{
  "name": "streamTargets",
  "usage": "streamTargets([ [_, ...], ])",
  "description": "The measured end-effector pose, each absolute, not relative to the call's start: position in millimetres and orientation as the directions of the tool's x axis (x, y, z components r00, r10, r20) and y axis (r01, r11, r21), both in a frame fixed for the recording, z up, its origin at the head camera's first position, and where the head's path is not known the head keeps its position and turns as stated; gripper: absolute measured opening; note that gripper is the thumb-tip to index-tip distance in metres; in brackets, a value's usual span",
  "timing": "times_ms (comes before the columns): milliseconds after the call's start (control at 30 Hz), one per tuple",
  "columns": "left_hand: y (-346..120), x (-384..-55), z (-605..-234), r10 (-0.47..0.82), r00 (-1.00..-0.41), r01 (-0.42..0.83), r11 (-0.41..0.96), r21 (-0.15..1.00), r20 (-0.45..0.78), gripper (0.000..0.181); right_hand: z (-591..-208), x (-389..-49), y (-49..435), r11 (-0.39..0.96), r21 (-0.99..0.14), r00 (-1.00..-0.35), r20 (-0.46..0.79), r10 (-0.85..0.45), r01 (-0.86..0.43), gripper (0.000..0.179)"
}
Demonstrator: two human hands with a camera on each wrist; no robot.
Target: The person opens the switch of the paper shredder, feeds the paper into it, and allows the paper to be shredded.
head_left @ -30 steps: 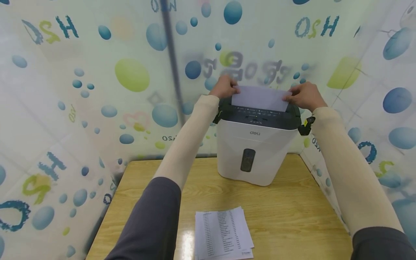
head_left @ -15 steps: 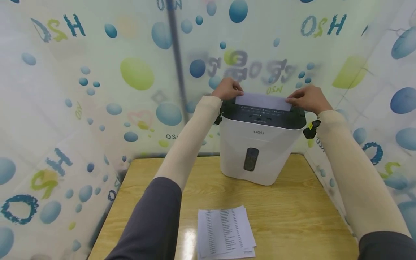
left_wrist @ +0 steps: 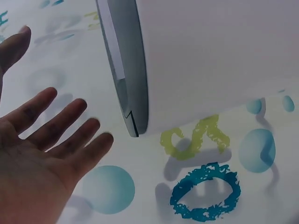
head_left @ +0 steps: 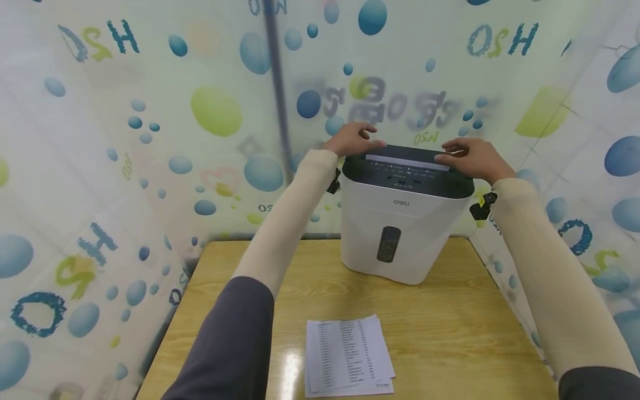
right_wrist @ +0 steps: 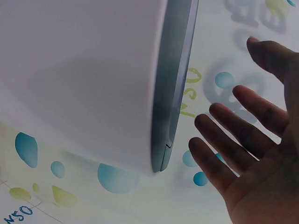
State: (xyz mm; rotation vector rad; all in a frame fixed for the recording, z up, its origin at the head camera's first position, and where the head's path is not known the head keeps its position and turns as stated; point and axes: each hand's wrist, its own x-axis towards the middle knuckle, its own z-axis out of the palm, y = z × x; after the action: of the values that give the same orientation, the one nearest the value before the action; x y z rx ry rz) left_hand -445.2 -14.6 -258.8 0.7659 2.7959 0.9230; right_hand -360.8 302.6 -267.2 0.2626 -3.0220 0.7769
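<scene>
A white shredder (head_left: 395, 233) with a dark top and the name "deli" on its front is seen upright on a wooden table (head_left: 450, 333), toward the table's far edge. Only a narrow strip of a paper sheet (head_left: 407, 162) is shown above the slot in the shredder's top, the rest being hidden inside. Over the left end of the shredder's top the left hand (head_left: 352, 140) is held with its thumb and fingers apart, and nothing is gripped by it; in the left wrist view, a gap is seen between its spread fingers and the shredder. Over the right end of the shredder's top the right hand (head_left: 472, 156) is held likewise, its thumb and fingers parted and nothing clasped, with a gap shown in the right wrist view. A dark upright window (head_left: 388, 244) is set into the shredder's front. In front of the shredder and slightly to its left, a small stack of printed sheets (head_left: 347, 355) is laid on the table, its edges not quite aligned. Behind the shredder, a pale curtain (head_left: 165, 139) is printed with blue and green bubbles and lettering.
</scene>
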Motion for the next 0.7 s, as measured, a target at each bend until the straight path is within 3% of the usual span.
streamTargets([
  [500, -37.0, -414.4, -269.0, 0.472, -0.864, 0.502, 0.787, 0.358, 0.173, 0.101, -277.8, -348.2, 286.8, 0.854, -0.45, -0.964, 0.161, -0.212, -0.263, 0.097],
  [700, -55.6, -397.8, -284.2, 0.427, -0.876, 0.481, 0.811, 0.334, 0.226, 0.102, -288.1, -338.6, 281.1, 0.839, -0.445, -0.944, 0.24, -0.225, -0.313, 0.098],
])
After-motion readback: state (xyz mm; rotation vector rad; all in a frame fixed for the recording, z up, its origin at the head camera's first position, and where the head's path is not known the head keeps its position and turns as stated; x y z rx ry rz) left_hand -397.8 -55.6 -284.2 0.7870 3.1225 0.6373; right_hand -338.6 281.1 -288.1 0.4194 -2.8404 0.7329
